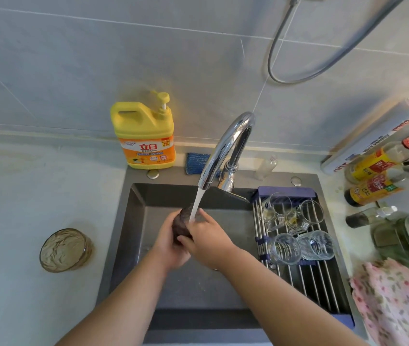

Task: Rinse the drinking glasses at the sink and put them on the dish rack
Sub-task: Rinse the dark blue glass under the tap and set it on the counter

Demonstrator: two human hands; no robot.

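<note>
Both hands hold a textured drinking glass (183, 222) under the running stream from the chrome faucet (225, 148), over the dark grey sink (133, 236). My left hand (168, 245) cups the glass from the left and below; my right hand (207, 237) grips its right side, fingers near the rim. An amber textured glass (64, 249) stands upright on the counter left of the sink. On the roll-up dish rack (318, 283) across the sink's right side lie several clear glasses (284, 248), some small ones toward the back (279, 204).
A yellow dish-soap jug (144, 136) and a blue sponge (197, 163) sit behind the sink. Sauce bottles (375, 168), a foil roll (375, 136) and stacked dishes crowd the right counter, with a pink floral cloth (393, 305) in front. A small clear bottle (267, 168) stands by the faucet.
</note>
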